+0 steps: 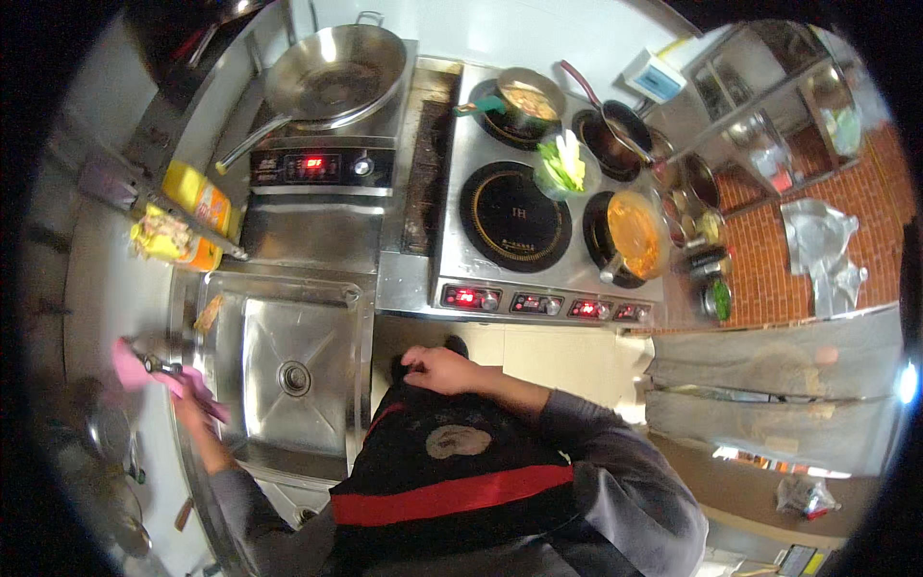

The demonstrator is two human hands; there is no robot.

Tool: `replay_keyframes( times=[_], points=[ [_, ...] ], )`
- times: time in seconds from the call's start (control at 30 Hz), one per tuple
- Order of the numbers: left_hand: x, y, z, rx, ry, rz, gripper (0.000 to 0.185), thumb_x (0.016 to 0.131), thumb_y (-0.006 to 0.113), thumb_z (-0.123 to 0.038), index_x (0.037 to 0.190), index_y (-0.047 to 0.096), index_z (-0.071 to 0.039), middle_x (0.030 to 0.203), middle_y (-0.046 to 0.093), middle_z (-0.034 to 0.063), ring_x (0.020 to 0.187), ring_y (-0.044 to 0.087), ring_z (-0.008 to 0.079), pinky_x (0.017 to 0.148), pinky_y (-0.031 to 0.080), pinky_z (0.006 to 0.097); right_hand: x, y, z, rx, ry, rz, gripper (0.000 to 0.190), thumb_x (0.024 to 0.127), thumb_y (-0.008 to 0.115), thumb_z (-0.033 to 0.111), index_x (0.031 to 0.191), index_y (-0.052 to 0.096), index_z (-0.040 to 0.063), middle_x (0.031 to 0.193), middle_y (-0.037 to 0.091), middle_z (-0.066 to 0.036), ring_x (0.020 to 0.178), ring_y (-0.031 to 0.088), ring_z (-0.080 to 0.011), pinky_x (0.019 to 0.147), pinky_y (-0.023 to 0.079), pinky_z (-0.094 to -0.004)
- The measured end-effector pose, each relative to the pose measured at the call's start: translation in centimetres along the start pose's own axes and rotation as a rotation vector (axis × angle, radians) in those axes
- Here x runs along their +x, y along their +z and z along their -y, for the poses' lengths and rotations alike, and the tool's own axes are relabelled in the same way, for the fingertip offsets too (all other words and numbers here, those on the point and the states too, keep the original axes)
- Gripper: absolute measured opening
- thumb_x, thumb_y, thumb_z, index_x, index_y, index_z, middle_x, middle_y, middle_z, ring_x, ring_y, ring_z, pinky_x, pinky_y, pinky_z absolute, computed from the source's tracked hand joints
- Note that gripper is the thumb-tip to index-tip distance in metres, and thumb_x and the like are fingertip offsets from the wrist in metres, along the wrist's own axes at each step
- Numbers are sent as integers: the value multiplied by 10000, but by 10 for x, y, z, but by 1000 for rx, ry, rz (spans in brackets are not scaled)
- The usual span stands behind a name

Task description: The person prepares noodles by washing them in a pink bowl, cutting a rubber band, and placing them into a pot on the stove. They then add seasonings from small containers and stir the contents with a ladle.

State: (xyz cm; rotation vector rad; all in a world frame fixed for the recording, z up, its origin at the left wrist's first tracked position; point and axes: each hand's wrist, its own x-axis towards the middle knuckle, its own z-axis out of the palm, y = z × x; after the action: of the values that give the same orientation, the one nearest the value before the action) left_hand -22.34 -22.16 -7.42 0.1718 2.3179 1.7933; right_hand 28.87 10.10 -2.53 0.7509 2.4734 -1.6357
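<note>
My left hand (189, 407) grips a pink cloth (198, 389) at the left rim of a stainless steel sink (296, 328). The cloth lies about a dark metal fitting (159, 366), perhaps a tap, by the wall; whether they touch is hard to tell. My right hand (436, 369) is in front of my black apron (461, 440), fingers curled loosely, with nothing seen in it. It is to the right of the sink and below the stove front. A brown scrap (209, 314) lies at the sink's upper left edge.
A large wok (335, 76) stands on a single induction cooker. The four-plate induction stove (505, 285) bears a pot of food (530, 101), a pan of orange sauce (636, 234), a dark pan (626, 126) and a bowl of leafy vegetables (566, 169). Yellow containers (195, 198) stand left.
</note>
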Motion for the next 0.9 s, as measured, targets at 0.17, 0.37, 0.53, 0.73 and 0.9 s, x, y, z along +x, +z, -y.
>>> replay_keyframes(
  times=[0.17, 0.37, 0.53, 0.73, 0.9],
  points=[
    [-178, 116, -33, -373, -434, 401, 414, 886, 693, -237, 1215, 571, -17, 1093, 652, 120, 949, 648, 233, 834, 545, 349, 59, 1, 12, 221, -29, 170, 375, 950, 575, 350, 1147, 611, 33, 1073, 659, -164, 992, 638, -293, 856, 498, -383],
    [-282, 267, -130, -361, -431, 943, 412, 910, 645, -241, 1230, 552, 2, 1124, 641, 107, 992, 622, 217, 856, 515, 345, 78, -34, 28, 340, -56, -187, 341, 982, 510, 320, 1098, 626, 21, 988, 675, -148, 914, 634, -279, 819, 498, -376],
    [-274, 340, -179, -361, -212, 877, 296, 927, 639, -232, 1133, 564, -34, 1044, 630, 54, 919, 600, 150, 783, 505, 311, 22, -124, 46, 327, -72, -950, 184, 975, 532, 180, 1018, 584, 9, 859, 656, -126, 814, 605, -173, 741, 496, -339],
    [-328, 448, -141, -297, -395, 1189, 265, 926, 651, -245, 1022, 601, -3, 944, 641, 50, 834, 606, 136, 719, 492, 291, -49, -179, -4, 160, 237, -1276, 195, 935, 552, 133, 1084, 546, 8, 786, 682, -183, 686, 678, -268, 648, 526, -400],
    [-386, 506, -76, -327, -729, 1256, 226, 926, 644, -227, 1003, 647, -15, 849, 648, 27, 699, 591, 129, 564, 446, 299, -43, -160, -84, -515, 269, -1206, 593, 872, 603, 182, 1358, 396, -86, 1432, 356, -343, 1310, 366, -510, 1122, 282, -523]
  ],
)
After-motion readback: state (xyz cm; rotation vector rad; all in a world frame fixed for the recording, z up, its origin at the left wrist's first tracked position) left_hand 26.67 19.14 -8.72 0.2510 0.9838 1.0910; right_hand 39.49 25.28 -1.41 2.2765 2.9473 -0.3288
